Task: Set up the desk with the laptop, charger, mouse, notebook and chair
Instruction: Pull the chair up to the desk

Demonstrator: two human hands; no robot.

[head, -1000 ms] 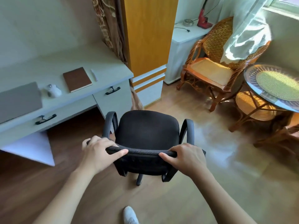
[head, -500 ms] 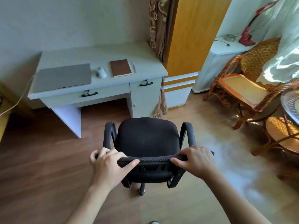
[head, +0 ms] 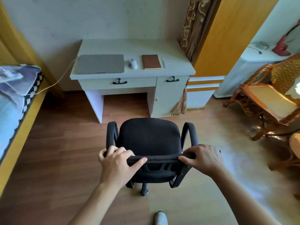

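Note:
A black office chair with armrests stands on the wood floor, facing the white desk and a short way in front of its knee gap. My left hand and my right hand both grip the top edge of its backrest. On the desk lie a closed grey laptop, a white mouse, a brown notebook and a small white pen. A pale charger cable runs from the laptop's left side down toward the bed.
A bed with a yellow frame lines the left side. Right of the desk stand a yellow wardrobe, a hanging curtain and a white cabinet with a red lamp. Rattan chairs fill the right.
The view has swung left and now faces the desk squarely. The chair has turned with my hands and now lines up with the knee gap. The bed has come into view.

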